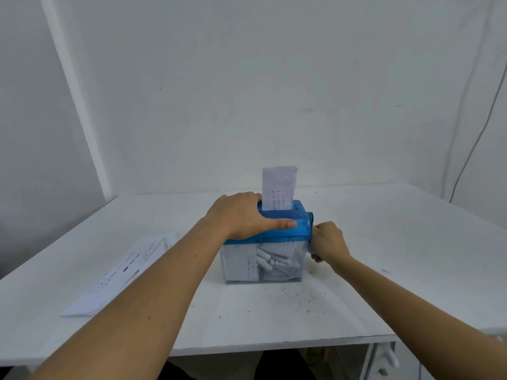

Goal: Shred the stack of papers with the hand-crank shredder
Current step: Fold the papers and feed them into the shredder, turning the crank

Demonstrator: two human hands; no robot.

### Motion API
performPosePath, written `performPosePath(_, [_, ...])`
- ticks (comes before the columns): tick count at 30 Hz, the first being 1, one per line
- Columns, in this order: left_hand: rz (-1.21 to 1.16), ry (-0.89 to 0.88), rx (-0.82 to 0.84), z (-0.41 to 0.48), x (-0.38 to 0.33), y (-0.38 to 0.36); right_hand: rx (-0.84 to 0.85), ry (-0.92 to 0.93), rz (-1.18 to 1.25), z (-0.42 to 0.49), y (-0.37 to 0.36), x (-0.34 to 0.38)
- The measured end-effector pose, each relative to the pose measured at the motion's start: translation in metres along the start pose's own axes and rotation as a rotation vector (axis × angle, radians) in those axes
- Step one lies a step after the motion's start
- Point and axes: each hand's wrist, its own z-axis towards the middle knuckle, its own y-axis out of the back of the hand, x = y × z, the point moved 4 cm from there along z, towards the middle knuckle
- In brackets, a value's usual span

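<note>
A small hand-crank shredder (pixel 299 223) with a blue top and a clear bin stands in the middle of the white table (pixel 274 316). A printed paper strip (pixel 279 185) stands upright in its top slot. Shredded white strips (pixel 271 256) fill the bin. My left hand (pixel 241 218) lies flat over the blue top's left side, thumb along the front edge. My right hand (pixel 327 242) is closed on the crank handle at the shredder's right side; the handle itself is mostly hidden. A stack of printed papers (pixel 118 278) lies flat to the left.
White walls rise close behind and to the left of the table. A thin cable (pixel 477 138) hangs down the wall at the right. Dark specks (pixel 307 297) dot the tabletop in front of the shredder. The table's front edge runs just below my forearms.
</note>
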Motion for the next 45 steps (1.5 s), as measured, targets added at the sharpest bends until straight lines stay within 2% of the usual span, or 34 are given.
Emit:
performPosePath(4, [-0.001,0.009,0.017,0.001,0.0,-0.001,0.096,0.007,-0.03,-0.029,0.017,0.001])
performPosePath(8, [0.012,0.004,0.033,0.0,-0.004,0.002,0.135,0.148,-0.001,-0.062,0.047,0.026])
performPosePath(10, [0.005,0.001,0.046,0.0,-0.005,0.002,0.175,0.245,-0.068,-0.071,0.068,0.047])
performPosePath(12, [-0.005,0.008,0.048,0.0,-0.005,0.002,0.231,0.304,-0.175,-0.067,0.082,0.063])
performPosePath(15, [-0.024,0.025,0.045,0.001,-0.005,0.001,0.266,0.343,-0.143,-0.048,0.094,0.074])
performPosePath(21, [-0.063,0.051,0.017,0.004,-0.001,-0.001,0.052,0.461,-0.185,-0.015,0.091,0.087])
performPosePath(26, [-0.071,0.065,0.02,0.004,0.0,-0.001,-0.078,0.529,-0.105,0.007,0.07,0.098])
performPosePath(30, [-0.065,0.074,0.013,0.004,0.002,-0.001,-0.034,0.442,0.115,0.029,0.043,0.086])
performPosePath(35, [-0.066,0.054,0.001,0.0,-0.002,-0.001,0.183,0.089,0.188,0.036,-0.003,0.02])
performPosePath(37, [-0.056,0.059,-0.008,-0.001,-0.004,0.001,0.179,0.007,0.196,0.024,-0.012,-0.001])
performPosePath(41, [-0.041,0.065,-0.005,0.001,-0.002,-0.001,0.114,0.03,0.061,-0.003,-0.005,-0.012])
performPosePath(45, [-0.042,0.068,0.011,0.004,0.0,-0.003,0.147,0.11,-0.067,-0.035,0.02,0.001])
